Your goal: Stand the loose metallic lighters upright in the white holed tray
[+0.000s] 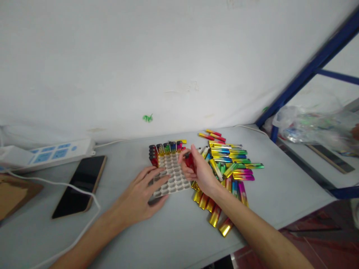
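Observation:
A pale tray (175,170) with rows of oval holes lies on the grey table. Lighters with black tops (166,148) stand upright along its far row, and several red ones (153,155) fill its left column. My left hand (147,192) rests on the tray's near left part, fingers apart, holding nothing. Over the tray's right side, my right hand (196,168) has its fingers closed round a red lighter (189,160). Beside and partly under my right forearm lies a heap of shiny metallic-coloured lighters (227,158), with more gold-ended ones (215,216) nearer the front edge.
On the left are a dark phone (81,185), a white power strip (53,153), a white cable (92,196) and a brown cardboard piece (14,192). A white wall stands behind. At right, a blue metal frame (305,76) borders a shelf with plastic bags (305,125).

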